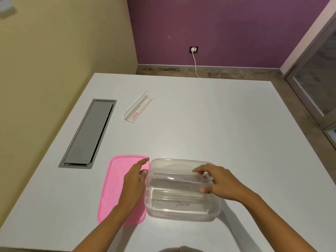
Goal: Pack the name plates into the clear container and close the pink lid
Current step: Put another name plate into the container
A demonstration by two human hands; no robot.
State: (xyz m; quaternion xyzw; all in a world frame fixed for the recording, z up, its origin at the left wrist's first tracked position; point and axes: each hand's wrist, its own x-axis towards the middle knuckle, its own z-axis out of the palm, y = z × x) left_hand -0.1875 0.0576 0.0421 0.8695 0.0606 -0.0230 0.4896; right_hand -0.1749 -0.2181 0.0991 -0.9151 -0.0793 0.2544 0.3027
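The worktop (218, 124) is big, white and smooth. On its left side there is a long grey cable hatch (88, 133) set flat into it, with a dark slit along one edge. Behind the worktop, the far wall (218, 30) is purple and the side wall (63, 42) is pale yellow. Low on the purple wall sits a dark socket (194, 49) with a white plug in it. A white cord (195, 66) hangs down from the plug to the brown floor (227, 73). On the right is a grey door frame (309, 51) with glass.

Plates (179, 188) in container (183, 214), lid (113, 188) apparently off
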